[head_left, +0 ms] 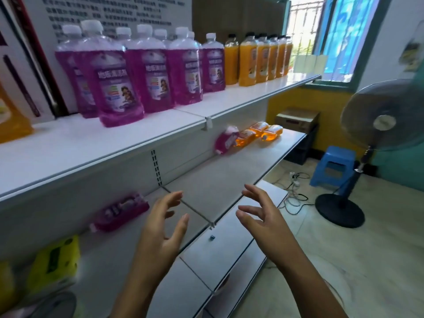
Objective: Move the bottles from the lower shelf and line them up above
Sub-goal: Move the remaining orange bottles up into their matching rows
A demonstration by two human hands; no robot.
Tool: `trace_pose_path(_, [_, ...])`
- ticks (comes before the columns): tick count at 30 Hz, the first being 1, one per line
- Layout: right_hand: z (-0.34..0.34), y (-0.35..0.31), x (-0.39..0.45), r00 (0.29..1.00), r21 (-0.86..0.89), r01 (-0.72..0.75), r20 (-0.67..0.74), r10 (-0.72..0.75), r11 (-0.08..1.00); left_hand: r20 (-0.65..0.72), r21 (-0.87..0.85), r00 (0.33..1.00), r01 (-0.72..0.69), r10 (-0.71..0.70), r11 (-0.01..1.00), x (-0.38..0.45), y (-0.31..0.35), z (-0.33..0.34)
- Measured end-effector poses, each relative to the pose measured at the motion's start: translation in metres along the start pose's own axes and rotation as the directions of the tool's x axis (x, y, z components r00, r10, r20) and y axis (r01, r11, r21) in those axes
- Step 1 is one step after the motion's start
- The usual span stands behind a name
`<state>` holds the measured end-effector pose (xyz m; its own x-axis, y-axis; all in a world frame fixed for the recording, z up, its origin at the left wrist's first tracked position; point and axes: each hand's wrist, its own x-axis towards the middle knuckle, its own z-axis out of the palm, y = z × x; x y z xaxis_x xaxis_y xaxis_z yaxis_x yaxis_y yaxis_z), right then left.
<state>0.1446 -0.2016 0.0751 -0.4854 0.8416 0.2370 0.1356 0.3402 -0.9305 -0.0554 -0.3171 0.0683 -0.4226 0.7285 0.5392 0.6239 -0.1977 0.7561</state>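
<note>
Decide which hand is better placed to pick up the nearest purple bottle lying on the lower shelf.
Left. The left hand hovers open just right of the lying purple bottle; the right hand is farther off, beyond the left.

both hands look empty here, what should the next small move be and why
Probably reach the left hand to the purple bottle lying on the lower shelf. It is the nearest one, and both it and the right hand hold nothing.

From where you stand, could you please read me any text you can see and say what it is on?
"地面清洁剂": front label of the nearest purple bottle on the upper shelf.
Wall poster: printed lines too blurred to read.
Orange bottles: labels too small to read.
Cardboard box: marking unreadable.
</note>
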Motion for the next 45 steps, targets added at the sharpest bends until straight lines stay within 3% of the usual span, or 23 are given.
trace_pose_path(2, [0.017,0.011,0.012,0.997,0.015,-0.021,0.069,0.02,1.0,-0.071,0.003,0.987,0.146,-0.145,0.989,-0.01,-0.03,-0.017])
trace_pose_path(5, [0.054,0.025,0.029,0.98,0.012,-0.039,0.193,0.036,0.999,-0.16,0.012,0.913,0.381,-0.374,0.924,-0.019,-0.073,-0.045])
trace_pose_path(8, [0.105,0.033,0.052,0.949,-0.022,-0.007,0.315,0.013,1.0,-0.193,0.064,0.84,0.526,-0.506,0.848,-0.023,-0.106,-0.064])
trace_pose_path(12, [0.174,0.04,0.098,0.901,-0.045,0.033,0.433,-0.01,0.998,-0.25,0.221,0.817,0.57,-0.519,0.791,-0.016,-0.13,-0.082])
trace_pose_path(15, [0.222,0.046,0.137,0.897,-0.072,0.027,0.441,0.007,0.997,-0.274,0.262,0.81,0.582,-0.519,0.77,-0.001,-0.15,-0.095])
trace_pose_path(17, [0.252,0.051,0.159,0.897,-0.125,0.005,0.439,0.051,0.992,-0.304,0.2,0.777,0.618,-0.551,0.76,0.012,-0.171,-0.101])
trace_pose_path(20, [0.29,0.055,0.181,0.889,-0.075,-0.156,0.425,0.173,0.985,-0.31,0.033,0.731,0.647,-0.608,0.762,0.026,-0.199,-0.102])
trace_pose_path(23, [0.314,0.061,0.192,0.891,-0.101,-0.202,0.393,0.226,0.974,-0.299,-0.245,0.652,0.653,-0.697,0.717,0.031,-0.22,-0.098])
trace_pose_path(26, [0.32,0.062,0.192,0.846,-0.092,-0.256,0.461,0.269,0.962,-0.341,-0.278,0.559,0.708,-0.756,0.649,0.037,-0.226,-0.093])
trace_pose_path(29, [0.311,0.061,0.184,0.842,-0.136,-0.196,0.485,0.238,0.971,-0.468,-0.32,0.445,0.719,-0.763,0.616,0.041,-0.216,-0.085])
trace_pose_path(32, [0.288,0.058,0.17,0.847,-0.009,-0.246,0.485,0.219,0.969,-0.543,-0.467,0.477,0.513,-0.691,0.721,0.046,-0.198,-0.07])
trace_pose_path(38, [0.213,0.066,0.114,0.911,0.116,-0.077,0.411,0.022,0.99,-0.55,-0.591,0.564,0.257,-0.615,0.764,0.047,-0.145,-0.043])
trace_pose_path(40, [0.179,0.072,0.101,0.887,0.073,-0.076,0.461,0.034,0.994,-0.542,-0.594,0.604,0.216,-0.584,0.775,0.041,-0.126,-0.034])
trace_pose_path(43, [0.128,0.075,0.093,0.836,-0.045,0.077,0.547,-0.041,0.996,-0.49,-0.584,0.682,0.205,-0.542,0.786,0.034,-0.089,-0.012])
trace_pose_path(45, [0.098,0.067,0.088,0.761,0.029,0.1,0.641,-0.096,0.995,-0.438,-0.572,0.742,0.206,-0.507,0.794,0.029,-0.063,0.005])
